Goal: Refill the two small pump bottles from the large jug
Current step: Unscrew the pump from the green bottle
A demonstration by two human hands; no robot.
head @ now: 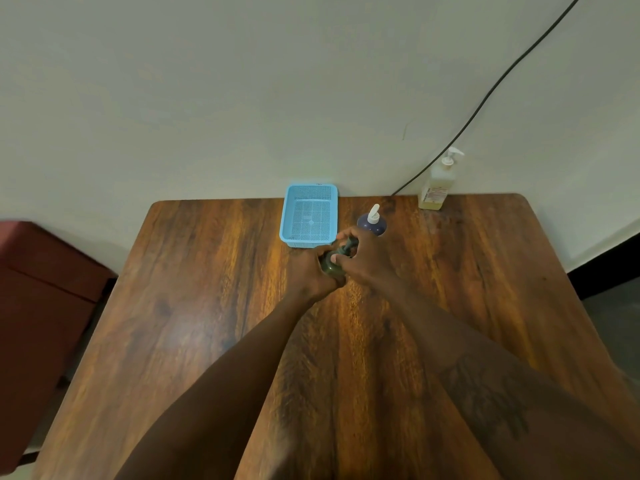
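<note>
The dark green pump bottle (331,266) is gripped mid-table by the left hand (311,271); its pump head (348,245) is pinched by the right hand (363,259).

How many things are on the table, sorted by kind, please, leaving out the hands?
Small pump bottles: 2, a dark green one held by the left hand and right hand, and a dark blue one
Large clear pump bottle of yellowish liquid: 1
Blue basket: 1
Total: 4
</note>
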